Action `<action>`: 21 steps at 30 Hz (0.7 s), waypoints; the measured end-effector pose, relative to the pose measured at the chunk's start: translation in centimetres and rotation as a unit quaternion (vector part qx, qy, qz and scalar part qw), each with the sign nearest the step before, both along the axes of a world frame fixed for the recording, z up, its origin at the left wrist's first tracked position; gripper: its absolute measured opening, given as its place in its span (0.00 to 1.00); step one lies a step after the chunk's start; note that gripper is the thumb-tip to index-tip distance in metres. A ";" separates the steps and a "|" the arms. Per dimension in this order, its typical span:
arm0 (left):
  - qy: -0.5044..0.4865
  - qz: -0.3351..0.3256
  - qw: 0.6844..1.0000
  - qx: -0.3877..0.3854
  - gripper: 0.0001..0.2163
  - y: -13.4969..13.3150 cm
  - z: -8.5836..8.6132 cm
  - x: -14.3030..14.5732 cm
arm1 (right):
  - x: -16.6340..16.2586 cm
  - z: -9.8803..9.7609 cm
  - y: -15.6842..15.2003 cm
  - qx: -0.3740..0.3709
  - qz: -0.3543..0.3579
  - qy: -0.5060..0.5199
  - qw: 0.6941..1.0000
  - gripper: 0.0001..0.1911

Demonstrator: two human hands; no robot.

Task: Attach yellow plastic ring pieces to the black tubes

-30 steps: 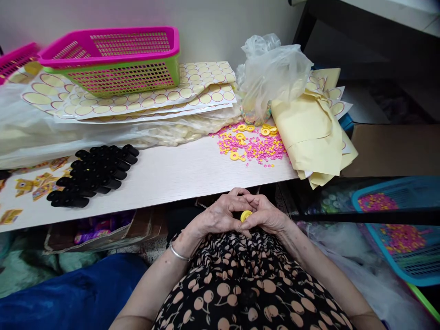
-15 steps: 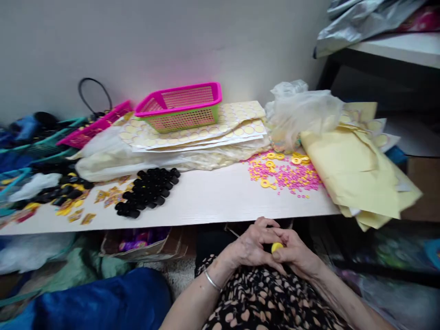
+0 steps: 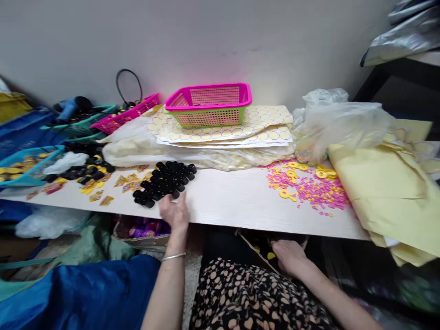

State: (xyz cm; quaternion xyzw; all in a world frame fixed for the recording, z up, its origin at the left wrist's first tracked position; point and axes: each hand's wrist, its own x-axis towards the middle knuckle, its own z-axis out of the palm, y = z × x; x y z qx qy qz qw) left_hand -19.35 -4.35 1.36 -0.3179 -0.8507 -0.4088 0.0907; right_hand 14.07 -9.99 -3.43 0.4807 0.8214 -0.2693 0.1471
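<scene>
My left hand (image 3: 175, 211) is at the front edge of a cluster of short black cylinders (image 3: 164, 178) on the table. One black cylinder (image 3: 175, 194) shows between its thumb and fingers. Below the table's front edge, my right hand (image 3: 289, 255) dips over an open box (image 3: 250, 245) on my lap. Round yellow pieces (image 3: 271, 255) lie in the dark box beside its fingertips. The right fingertips are partly hidden, and I cannot make out whether they hold anything.
Pink and yellow beads (image 3: 316, 190) lie scattered at right, beside yellow paper sheets (image 3: 385, 183). A pink and green basket (image 3: 209, 117) rests on printed sheets at the back. Small orange packets (image 3: 132, 183) and a blue basket (image 3: 30, 176) are at left.
My hands were together over my lap around a yellow piece; they have parted. The left reached left to the black cylinders, the right lowered to the box. The view shifted left.
</scene>
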 end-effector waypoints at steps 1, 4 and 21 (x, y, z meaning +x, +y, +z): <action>0.019 0.017 0.999 -0.024 0.16 0.4 -0.2 -1.2 | -0.3 0.3 0.1 -0.008 0.007 -0.004 1.000 0.17; 0.040 0.044 0.996 -0.065 0.16 1.5 -1.0 -3.0 | -0.2 1.5 0.6 -0.026 0.006 -0.016 1.000 0.13; -0.207 -0.141 0.968 -0.003 0.20 0.5 -0.7 4.6 | 2.9 3.8 10.3 0.363 -0.242 0.117 0.892 0.06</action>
